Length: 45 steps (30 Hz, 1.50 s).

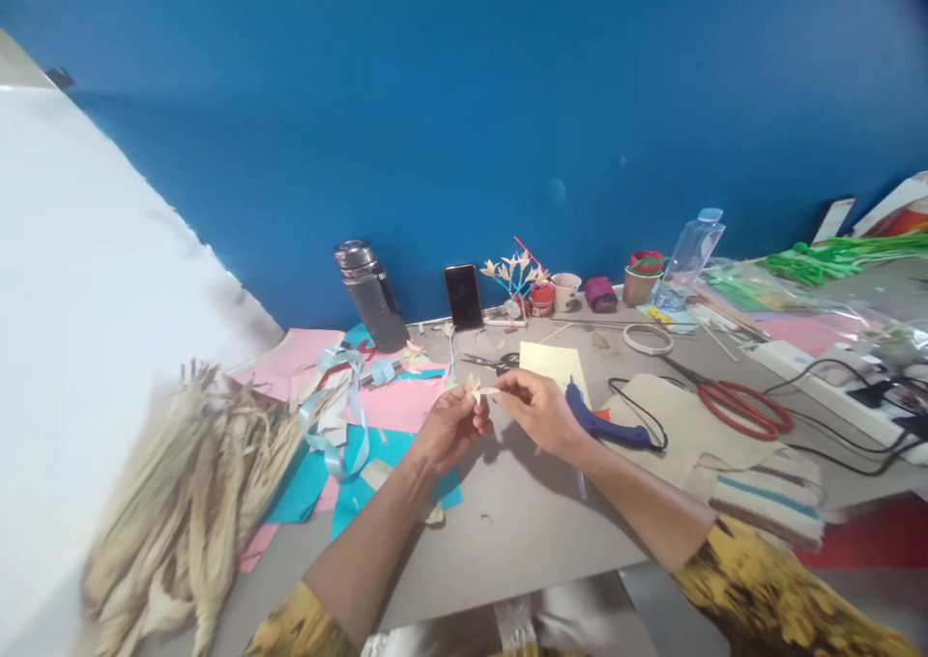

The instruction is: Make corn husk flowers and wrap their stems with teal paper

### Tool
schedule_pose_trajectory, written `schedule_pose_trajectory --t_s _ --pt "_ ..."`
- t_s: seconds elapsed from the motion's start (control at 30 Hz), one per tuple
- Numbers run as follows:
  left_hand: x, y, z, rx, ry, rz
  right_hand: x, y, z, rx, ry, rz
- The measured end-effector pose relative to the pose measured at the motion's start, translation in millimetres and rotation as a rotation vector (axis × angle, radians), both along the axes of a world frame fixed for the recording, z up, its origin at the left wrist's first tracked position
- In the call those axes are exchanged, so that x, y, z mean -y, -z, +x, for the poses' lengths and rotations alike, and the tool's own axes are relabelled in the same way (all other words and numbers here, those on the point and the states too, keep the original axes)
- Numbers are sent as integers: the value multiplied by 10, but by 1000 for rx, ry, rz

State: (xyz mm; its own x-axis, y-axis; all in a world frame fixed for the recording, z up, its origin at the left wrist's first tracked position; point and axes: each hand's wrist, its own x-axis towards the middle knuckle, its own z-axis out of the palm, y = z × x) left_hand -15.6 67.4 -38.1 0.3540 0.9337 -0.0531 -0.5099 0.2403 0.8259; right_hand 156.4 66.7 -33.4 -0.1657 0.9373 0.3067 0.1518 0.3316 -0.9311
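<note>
Above the middle of the table, my left hand (pixel 448 425) is closed on a small cream flower (pixel 474 387), which looks made of corn husk. My right hand (pixel 535 408) pinches the end of a pale narrow strip (pixel 489 391) whose other end meets the flower. Whether the strip is joined to it I cannot tell. A blue glue gun (pixel 607 423) lies just right of my right hand, partly over a pale yellow sheet (pixel 552 359). Behind my hands are dark-handled scissors (pixel 500 359). Several similar flowers on blue stems (pixel 516 280) stand farther back.
Dried corn husks (pixel 199 512) are heaped at the left beside pink and blue paper (pixel 301 488). A thermos (pixel 371 295), a phone (pixel 462 297) and a plastic bottle (pixel 692 256) line the back. Red-handled scissors (pixel 746 408), a cloth (pixel 768 493) and a power strip (pixel 826 386) with cables lie right.
</note>
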Motion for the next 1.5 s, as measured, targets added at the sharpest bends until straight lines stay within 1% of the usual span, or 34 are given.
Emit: schedule_pose_trajectory --t_s 0.27,0.47,0.53,0.63,0.7,0.77,0.9,1.03,1.27,1.4,1.5 --pt "16 -8 -5 36 -1 12 -23 37 9 16 11 -3" --pt "23 31 20 27 54 -48 -18 -9 17 -28 7 -7" --pt "32 38 35 26 72 -74 -23 -28 21 -78 -29 -40" --pt "38 47 46 23 73 -96 -28 -35 24 -174 -121 -91" --pt "35 57 46 15 58 -105 -27 -32 25 -233 -177 -120" --pt "28 69 44 10 35 -109 -26 -32 26 -257 -198 -129" --pt "16 91 49 -14 -27 -92 -39 -32 23 -210 -127 -127" --pt "10 87 60 -62 -93 -47 -66 5 16 -209 -71 -175" --pt "9 60 64 -97 -107 -33 -88 65 7 -270 -85 -261" --pt "15 62 59 -105 -128 -23 -78 52 -1 -272 -82 -272" --pt "18 60 60 -87 -145 -12 -71 55 -7 -264 -116 -255"
